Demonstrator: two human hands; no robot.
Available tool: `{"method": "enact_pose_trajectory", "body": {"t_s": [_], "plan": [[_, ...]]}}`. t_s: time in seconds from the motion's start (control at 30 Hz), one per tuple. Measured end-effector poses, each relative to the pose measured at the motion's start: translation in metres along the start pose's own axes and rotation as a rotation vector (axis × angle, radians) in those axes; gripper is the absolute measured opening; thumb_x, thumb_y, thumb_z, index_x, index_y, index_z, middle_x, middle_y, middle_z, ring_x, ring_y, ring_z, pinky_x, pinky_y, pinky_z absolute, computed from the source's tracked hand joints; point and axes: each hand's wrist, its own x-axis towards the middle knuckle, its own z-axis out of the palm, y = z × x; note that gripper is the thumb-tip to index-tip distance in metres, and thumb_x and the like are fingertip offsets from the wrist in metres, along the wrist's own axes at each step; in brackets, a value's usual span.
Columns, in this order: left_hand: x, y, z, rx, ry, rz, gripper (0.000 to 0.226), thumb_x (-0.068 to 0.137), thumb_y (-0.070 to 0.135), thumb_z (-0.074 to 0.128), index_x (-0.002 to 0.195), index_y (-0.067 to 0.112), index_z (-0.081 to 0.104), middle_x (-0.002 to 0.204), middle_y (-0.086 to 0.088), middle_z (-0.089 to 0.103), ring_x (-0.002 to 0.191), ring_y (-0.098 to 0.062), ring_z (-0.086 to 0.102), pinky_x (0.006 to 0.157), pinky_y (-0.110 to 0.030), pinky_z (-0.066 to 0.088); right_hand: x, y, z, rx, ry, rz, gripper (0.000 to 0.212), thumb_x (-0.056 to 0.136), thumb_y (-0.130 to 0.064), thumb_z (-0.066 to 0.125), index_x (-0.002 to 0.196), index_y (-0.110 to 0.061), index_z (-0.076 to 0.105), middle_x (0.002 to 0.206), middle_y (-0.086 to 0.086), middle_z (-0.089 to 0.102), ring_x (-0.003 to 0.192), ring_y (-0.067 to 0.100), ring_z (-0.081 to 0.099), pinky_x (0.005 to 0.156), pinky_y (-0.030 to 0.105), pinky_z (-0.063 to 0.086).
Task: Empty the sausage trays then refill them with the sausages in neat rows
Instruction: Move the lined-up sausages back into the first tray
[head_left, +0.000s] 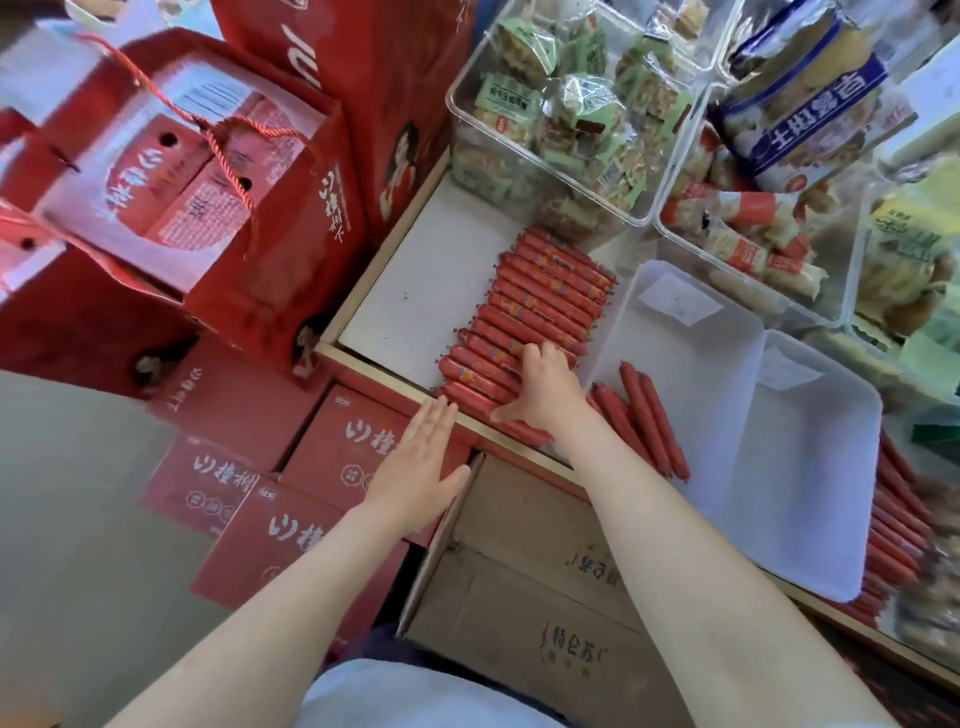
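Note:
A neat row of red wrapped sausages (540, 301) lies side by side on the white shelf top (415, 291). My right hand (545, 389) rests on the near end of this row, fingers bent over the sausages. My left hand (421, 457) is flat with straight fingers at the shelf's front edge, its fingertips next to the nearest sausages. Two white trays stand to the right, one (691, 353) bare inside, the other (810, 467) bare as well. A few loose sausages (649, 421) lie along the first tray's near side. More sausages (893, 530) lie beyond the second tray.
Clear bins of green-wrapped snacks (561, 104) and other packets (753, 228) stand behind the trays. Red gift bags (197, 171) and red cartons (291, 525) stand left of the shelf. Brown cardboard boxes (540, 582) sit below its front edge.

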Motion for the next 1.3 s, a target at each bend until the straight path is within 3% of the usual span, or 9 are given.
{"method": "enact_pose_trajectory", "body": {"t_s": [0.2, 0.43, 0.57, 0.7, 0.83, 1.07, 1.23, 1.3], "plan": [[-0.002, -0.003, -0.001, 0.036, -0.006, 0.024, 0.080, 0.103, 0.044, 0.042, 0.159, 0.019, -0.009, 0.163, 0.011, -0.022, 0.142, 0.002, -0.030, 0.109, -0.016, -0.003, 0.001, -0.006, -0.002, -0.079, -0.022, 0.008, 0.104, 0.057, -0.054, 0.090, 0.137, -0.009, 0.040, 0.134, 0.009, 0.042, 0.128, 0.029, 0.038, 0.104, 0.047, 0.042], [-0.005, 0.000, -0.006, 0.014, -0.003, 0.019, 0.080, 0.102, 0.043, 0.043, 0.159, 0.021, -0.007, 0.164, 0.012, -0.020, 0.143, 0.002, -0.028, 0.105, -0.015, 0.011, 0.001, -0.010, 0.000, -0.065, -0.055, 0.054, 0.107, 0.061, -0.051, 0.089, 0.143, -0.011, 0.033, 0.140, 0.012, 0.035, 0.134, 0.031, 0.030, 0.110, 0.048, 0.037], [-0.006, 0.004, -0.009, -0.005, -0.022, -0.001, 0.080, 0.101, 0.042, 0.044, 0.159, 0.022, -0.007, 0.163, 0.013, -0.021, 0.142, 0.003, -0.029, 0.110, -0.019, 0.016, 0.001, -0.011, -0.001, -0.056, -0.037, 0.042, 0.103, 0.059, -0.050, 0.090, 0.137, -0.009, 0.037, 0.136, 0.010, 0.041, 0.130, 0.030, 0.036, 0.108, 0.047, 0.039], [-0.006, 0.005, -0.012, 0.030, -0.036, -0.023, 0.079, 0.100, 0.037, 0.044, 0.159, 0.023, -0.008, 0.163, 0.015, -0.022, 0.142, 0.004, -0.029, 0.112, -0.026, 0.030, 0.002, -0.012, -0.005, -0.090, -0.057, 0.070, 0.104, 0.060, -0.054, 0.088, 0.139, -0.012, 0.037, 0.141, 0.008, 0.038, 0.134, 0.031, 0.032, 0.106, 0.052, 0.037], [-0.003, 0.007, -0.010, 0.045, -0.033, -0.034, 0.083, 0.099, 0.038, 0.046, 0.159, 0.022, -0.010, 0.163, 0.012, -0.021, 0.143, 0.001, -0.028, 0.112, -0.027, 0.033, 0.001, -0.011, -0.002, -0.076, -0.053, 0.115, 0.105, 0.058, -0.056, 0.088, 0.140, -0.014, 0.036, 0.141, 0.010, 0.035, 0.135, 0.032, 0.029, 0.108, 0.051, 0.034], [-0.002, 0.007, -0.007, 0.047, -0.038, -0.050, 0.090, 0.095, 0.040, 0.048, 0.158, 0.021, -0.011, 0.164, 0.010, -0.021, 0.143, 0.000, -0.030, 0.118, -0.038, 0.032, 0.003, -0.012, -0.006, -0.056, -0.027, 0.041, 0.097, 0.056, -0.050, 0.092, 0.128, -0.009, 0.041, 0.133, 0.009, 0.047, 0.126, 0.029, 0.042, 0.104, 0.046, 0.042], [-0.004, 0.008, -0.010, 0.018, -0.039, -0.054, 0.089, 0.095, 0.038, 0.050, 0.159, 0.024, -0.011, 0.163, 0.012, -0.020, 0.139, 0.003, -0.031, 0.115, -0.036, 0.036, 0.008, -0.013, -0.005, -0.017, -0.154, 0.054, 0.109, 0.062, -0.046, 0.090, 0.146, -0.007, 0.033, 0.144, 0.014, 0.040, 0.133, 0.032, 0.039, 0.108, 0.045, 0.041], [-0.003, 0.008, -0.009, 0.026, -0.036, -0.042, 0.091, 0.094, 0.039, 0.050, 0.158, 0.028, -0.014, 0.163, 0.012, -0.021, 0.141, 0.001, -0.031, 0.112, -0.035, 0.041, 0.012, -0.013, -0.005, -0.034, -0.195, 0.071, 0.103, 0.064, -0.049, 0.088, 0.144, -0.007, 0.038, 0.146, 0.014, 0.037, 0.133, 0.032, 0.039, 0.106, 0.043, 0.043]]}}
